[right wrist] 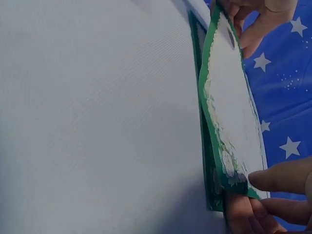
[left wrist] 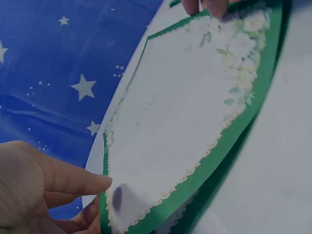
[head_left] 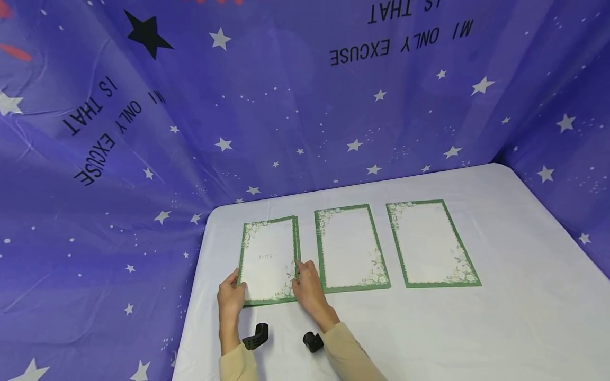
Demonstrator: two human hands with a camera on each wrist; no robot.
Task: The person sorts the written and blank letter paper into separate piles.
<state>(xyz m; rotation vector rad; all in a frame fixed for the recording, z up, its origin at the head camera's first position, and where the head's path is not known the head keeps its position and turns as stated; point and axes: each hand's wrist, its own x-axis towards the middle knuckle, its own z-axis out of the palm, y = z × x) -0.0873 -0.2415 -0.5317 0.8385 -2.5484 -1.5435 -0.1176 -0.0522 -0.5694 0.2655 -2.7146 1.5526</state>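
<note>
A sheet of paper [head_left: 267, 275] with a green border and white flowers in its corners is held between both hands, tilted slightly above a similar sheet [right wrist: 199, 48] that lies under it. Faint small writing stands in its middle. The left hand [head_left: 231, 297] pinches its left edge near the lower corner, thumb on top, as the left wrist view also shows. On the right edge, the right hand [head_left: 310, 290] pinches the paper near the other lower corner. In the right wrist view, this thumb [right wrist: 278, 178] lies over the sheet and fingers are beneath it.
Two more places with green-bordered paper, one in the middle [head_left: 350, 248] and one at the right [head_left: 431, 246], lie on the white table [head_left: 505, 233]. Black wrist mounts [head_left: 259, 336] sit by both wrists. A purple starred curtain [head_left: 295, 116] surrounds the table's back and sides.
</note>
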